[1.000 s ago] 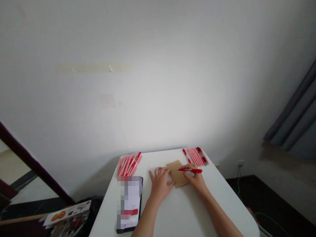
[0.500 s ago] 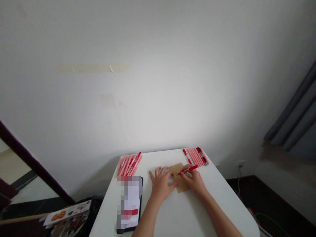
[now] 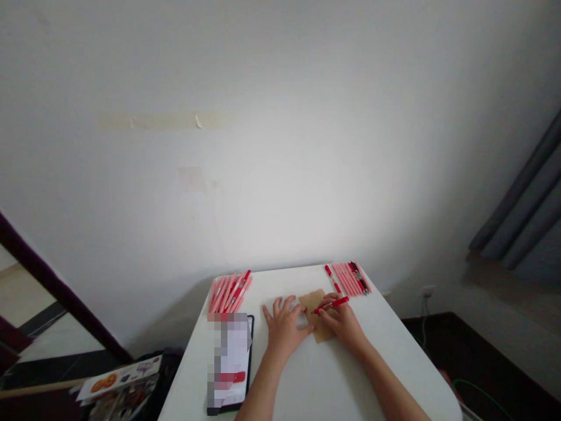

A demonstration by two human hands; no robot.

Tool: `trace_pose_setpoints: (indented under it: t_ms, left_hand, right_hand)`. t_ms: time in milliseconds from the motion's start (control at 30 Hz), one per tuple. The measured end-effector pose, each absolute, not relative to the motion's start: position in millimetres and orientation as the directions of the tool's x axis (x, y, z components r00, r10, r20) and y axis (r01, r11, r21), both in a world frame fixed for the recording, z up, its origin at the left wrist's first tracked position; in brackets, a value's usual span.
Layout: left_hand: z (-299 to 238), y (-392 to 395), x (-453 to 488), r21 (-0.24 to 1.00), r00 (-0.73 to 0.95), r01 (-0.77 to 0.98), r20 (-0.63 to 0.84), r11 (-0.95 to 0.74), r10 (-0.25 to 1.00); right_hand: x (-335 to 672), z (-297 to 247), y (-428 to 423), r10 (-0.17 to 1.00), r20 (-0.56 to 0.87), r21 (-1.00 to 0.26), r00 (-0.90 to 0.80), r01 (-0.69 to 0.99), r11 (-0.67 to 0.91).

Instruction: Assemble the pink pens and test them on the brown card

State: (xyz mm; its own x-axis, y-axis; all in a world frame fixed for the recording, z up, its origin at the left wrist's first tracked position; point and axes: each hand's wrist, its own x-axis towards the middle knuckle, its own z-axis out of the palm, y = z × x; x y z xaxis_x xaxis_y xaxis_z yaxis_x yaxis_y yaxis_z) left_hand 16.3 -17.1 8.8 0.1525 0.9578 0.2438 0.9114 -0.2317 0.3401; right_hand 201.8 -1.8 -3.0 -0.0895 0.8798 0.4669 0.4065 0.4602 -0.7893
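My right hand [image 3: 344, 323] is closed around a red pen [image 3: 332, 303], whose tip rests on a small brown card [image 3: 316, 299] lying on the white table [image 3: 307, 380]. My left hand [image 3: 284, 327] lies flat with fingers spread, pressing on the card's left edge. A row of pink and red pens [image 3: 230, 290] lies at the table's far left. Another row of pink, red and black pens [image 3: 348, 278] lies at the far right, just beyond my right hand.
A tablet in a dark case [image 3: 230, 362] lies at the table's left edge. A dark beam [image 3: 56, 292] slants down at the left, above printed boxes [image 3: 118, 383] on the floor. A grey curtain [image 3: 521, 210] hangs at the right, with cables [image 3: 427, 327] on the dark floor below.
My right hand turned the red pen from lying across above the card to tip-down on the card. The card shifted slightly nearer. My left hand stayed pressed on it.
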Motion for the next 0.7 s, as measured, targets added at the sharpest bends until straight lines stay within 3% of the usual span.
trace_pose_setpoints:
  t_ms: [267, 700]
  left_hand:
    - [14.3, -18.5, 17.2, 0.321, 0.144, 0.925, 0.204, -0.205, 0.968]
    - [5.2, -15.3, 14.6, 0.341, 0.153, 0.909, 0.263, -0.241, 0.952]
  right_hand:
    - [200.4, -8.9, 1.4, 0.873, 0.482, -0.772, -0.074, 0.434, 0.463]
    - [200.1, -9.7, 2.1, 0.88, 0.475, -0.771, -0.024, 0.47, 0.429]
